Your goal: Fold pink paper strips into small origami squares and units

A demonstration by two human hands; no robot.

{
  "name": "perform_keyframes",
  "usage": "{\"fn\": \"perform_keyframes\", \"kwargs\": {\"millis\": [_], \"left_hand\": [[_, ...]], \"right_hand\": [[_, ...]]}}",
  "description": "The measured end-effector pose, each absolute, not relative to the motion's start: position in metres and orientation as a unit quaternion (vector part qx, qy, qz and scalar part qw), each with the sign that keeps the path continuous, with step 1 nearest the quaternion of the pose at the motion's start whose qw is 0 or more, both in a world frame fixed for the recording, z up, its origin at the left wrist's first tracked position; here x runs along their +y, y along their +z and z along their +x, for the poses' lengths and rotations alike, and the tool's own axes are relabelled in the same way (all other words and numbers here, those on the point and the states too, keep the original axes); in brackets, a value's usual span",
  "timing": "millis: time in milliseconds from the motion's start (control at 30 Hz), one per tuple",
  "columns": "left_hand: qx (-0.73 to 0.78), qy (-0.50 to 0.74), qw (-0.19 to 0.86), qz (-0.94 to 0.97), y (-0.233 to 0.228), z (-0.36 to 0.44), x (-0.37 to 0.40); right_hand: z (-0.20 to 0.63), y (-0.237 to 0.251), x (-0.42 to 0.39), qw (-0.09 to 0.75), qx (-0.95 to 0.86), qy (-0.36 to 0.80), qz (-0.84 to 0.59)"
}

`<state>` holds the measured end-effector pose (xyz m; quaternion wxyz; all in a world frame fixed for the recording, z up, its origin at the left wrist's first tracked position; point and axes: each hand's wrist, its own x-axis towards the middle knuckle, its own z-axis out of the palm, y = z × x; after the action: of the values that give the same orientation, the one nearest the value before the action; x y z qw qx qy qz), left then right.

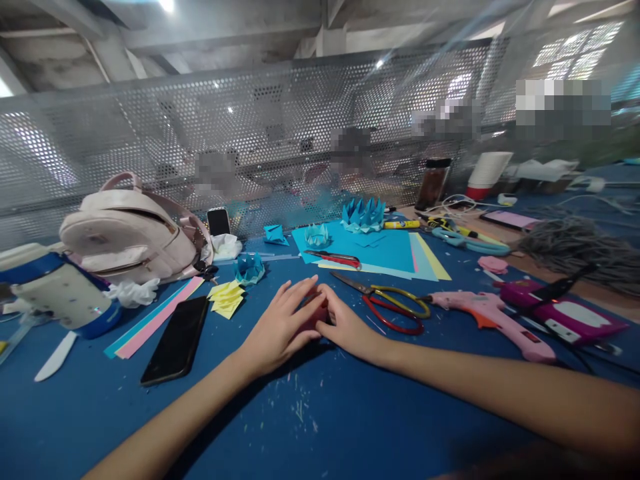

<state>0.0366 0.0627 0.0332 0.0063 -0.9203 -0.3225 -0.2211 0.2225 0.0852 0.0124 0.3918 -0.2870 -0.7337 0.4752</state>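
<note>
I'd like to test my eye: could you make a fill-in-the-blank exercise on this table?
The pink plastic glue gun has an ____ trigger.
The metal scissors have yellow and ____ handles.
The large black rectangular phone lies to the ____ of the person's bare left hand.
Missing: orange; red; left.

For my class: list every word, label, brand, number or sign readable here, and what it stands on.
None can be read.
Yellow tube: any print is too small to read.
Purple box: pale patches, nothing legible.
Cup: small marks, too blurred to tell whether lettering.
</note>
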Motion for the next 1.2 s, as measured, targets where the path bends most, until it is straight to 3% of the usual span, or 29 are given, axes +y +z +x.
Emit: {"fn": "perform_keyframes", "kwargs": {"millis": [133,233,433,567,900,1200], "left_hand": [[-0.319,-0.192,0.059,-0.926,0.039,0.035,0.065],[-0.31,-0.232,0.035,-0.922,0.04,0.034,0.063],[-0.38,-0.434,-0.222,-0.786,0.024,0.046,0.052],[-0.411,-0.425,-0.358,-0.723,0.015,0.055,0.049],[-0.444,-0.343,-0.259,-0.786,0.016,0.045,0.053],[-0.495,-0.347,-0.258,-0.754,0.021,0.044,0.054]], "right_hand": [[0.223,0.01,0.086,0.395,-0.731,0.477,-0.286],[0.223,0.008,0.087,0.402,-0.732,0.472,-0.283],[0.223,0.011,0.087,0.431,-0.702,0.516,-0.237],[0.224,0.018,0.085,0.43,-0.704,0.514,-0.236],[0.227,0.015,0.082,0.358,-0.786,0.403,-0.302],[0.226,0.022,0.08,0.362,-0.757,0.476,-0.263]]}}
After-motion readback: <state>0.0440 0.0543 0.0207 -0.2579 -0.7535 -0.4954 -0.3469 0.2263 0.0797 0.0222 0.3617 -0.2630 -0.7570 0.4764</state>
